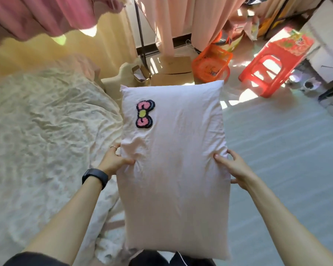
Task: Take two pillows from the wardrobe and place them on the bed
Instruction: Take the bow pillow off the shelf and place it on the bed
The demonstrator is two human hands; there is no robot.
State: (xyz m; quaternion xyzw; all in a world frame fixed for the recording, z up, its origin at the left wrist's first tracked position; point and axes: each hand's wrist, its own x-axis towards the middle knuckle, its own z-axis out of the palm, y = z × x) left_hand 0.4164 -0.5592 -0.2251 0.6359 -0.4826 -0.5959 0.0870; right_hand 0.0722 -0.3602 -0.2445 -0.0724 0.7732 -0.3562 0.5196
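A pale pink pillow [177, 166] with a pink and black bow patch near its upper left is held lengthwise in front of me, above the floor beside the bed. My left hand [114, 160] grips its left edge, thumb on top; a black band sits on that wrist. My right hand [234, 167] grips the right edge at the same height. The bed [42, 135], covered in a crumpled cream sheet, fills the left side, its edge just left of the pillow. No second pillow or wardrobe is visible.
A red plastic stool [271, 68] and an orange basket [211, 62] stand on the pale floor at the back right. Cardboard boxes [173, 72] sit beyond the pillow. Pink curtains [173, 22] and a black pole [140, 31] hang behind. Pink fabric [37, 16] hangs overhead at top left.
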